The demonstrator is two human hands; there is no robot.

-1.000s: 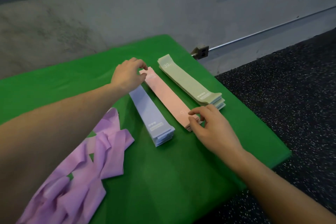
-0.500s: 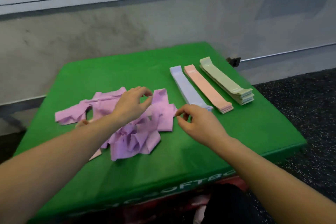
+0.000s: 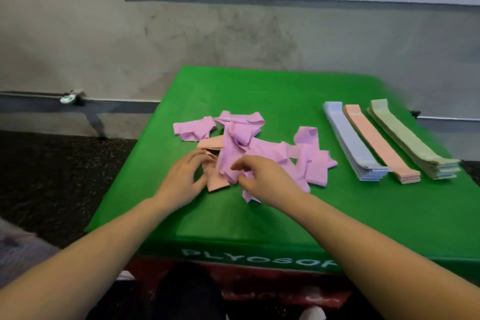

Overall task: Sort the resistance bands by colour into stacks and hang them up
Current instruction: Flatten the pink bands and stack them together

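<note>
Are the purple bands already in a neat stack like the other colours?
No, the purple bands lie in a crumpled heap, while the blue stack, pink stack and green stack are tidy.

Single head-worn view, forward and down, close over the green box against the wall.

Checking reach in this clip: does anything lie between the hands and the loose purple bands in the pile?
Nothing visible does. The left hand and right hand are already at the near edge of the purple pile. A peach band is tangled among the purple ones beside the left hand and needs separating.
</note>
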